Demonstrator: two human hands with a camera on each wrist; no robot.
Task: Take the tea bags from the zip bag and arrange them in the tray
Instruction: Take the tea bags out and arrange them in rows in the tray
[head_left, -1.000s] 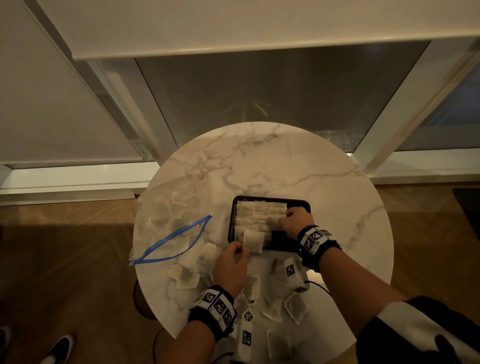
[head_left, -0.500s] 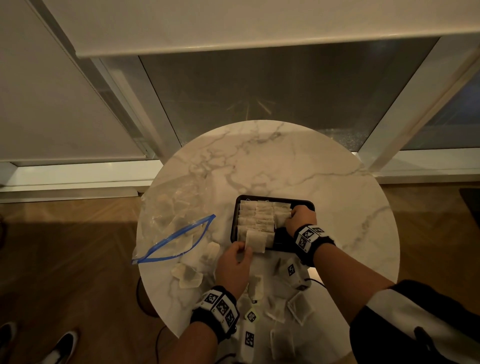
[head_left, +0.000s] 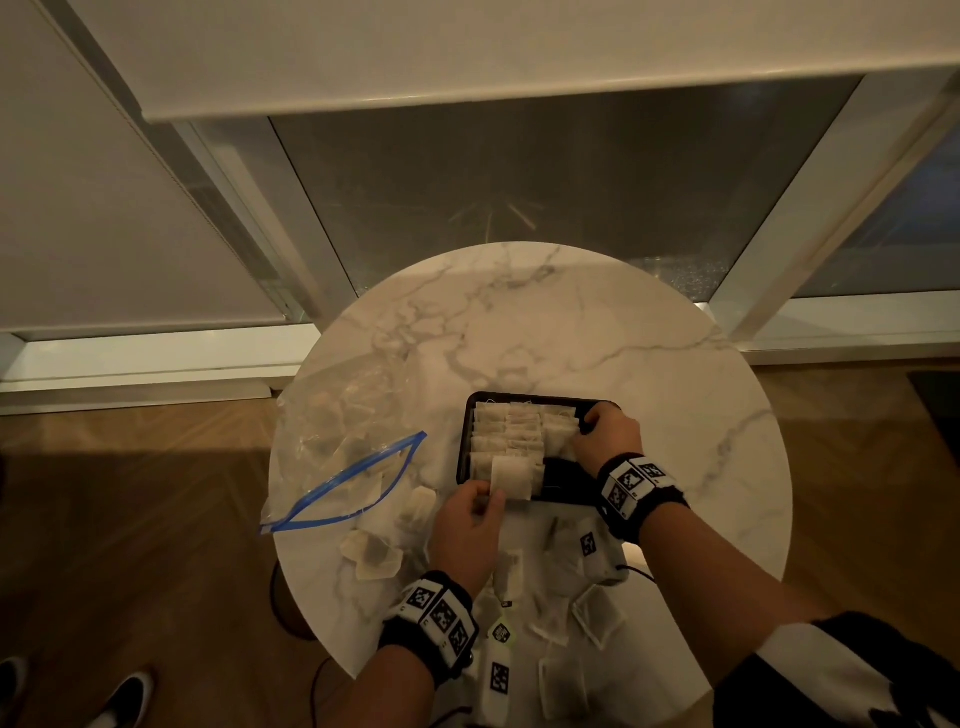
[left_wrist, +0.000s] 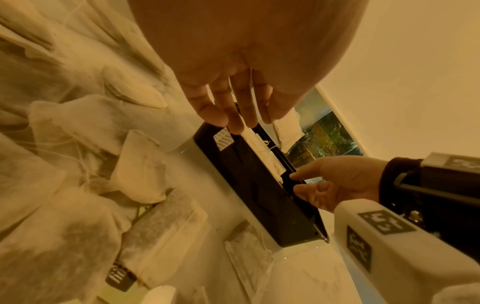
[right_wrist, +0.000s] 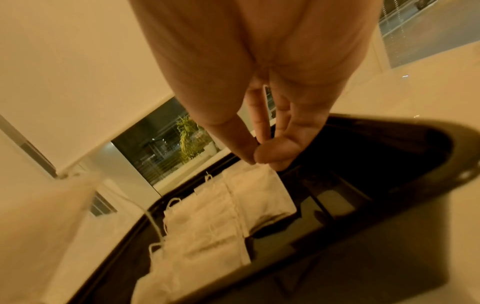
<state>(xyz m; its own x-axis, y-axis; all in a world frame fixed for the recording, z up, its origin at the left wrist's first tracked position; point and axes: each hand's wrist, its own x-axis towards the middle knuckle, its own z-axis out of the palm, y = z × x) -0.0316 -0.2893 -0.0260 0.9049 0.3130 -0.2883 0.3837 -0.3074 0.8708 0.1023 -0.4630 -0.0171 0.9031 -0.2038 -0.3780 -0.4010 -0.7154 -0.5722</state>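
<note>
Round white marble table (head_left: 597, 332) pushed up near a window with the blinds partly down, wood floor underneath, pretty dim lighting. The black tray (head_left: 566, 486) sits a bit right of centre, and its left and far parts are packed with rows of tea bags (head_left: 511, 431) standing on edge. The near right part of the tray is bare black.

The left hand (head_left: 467, 530) is at the tray's near left corner, pinching one tea bag (head_left: 514, 475) by its left edge with thumb and fingers. That bag stands upright over the near rim. Compared with half a second ago, the bag looks to be in about the same place, with the hand in much the same spot at the corner.

The right hand (head_left: 605, 436) has moved more: it was lower along the right side of the rows, now it's up near the far right corner. In the right wrist view its fingertips (right_wrist: 262, 152) are pinched together on the top edge of the end bag (right_wrist: 257, 195) of a row.

The zip bag (head_left: 343, 447) with the blue seal lies open on the left of the table with some bags inside. Loose tea bags (head_left: 374, 556) are scattered on the near side, around and under both wrists.
</note>
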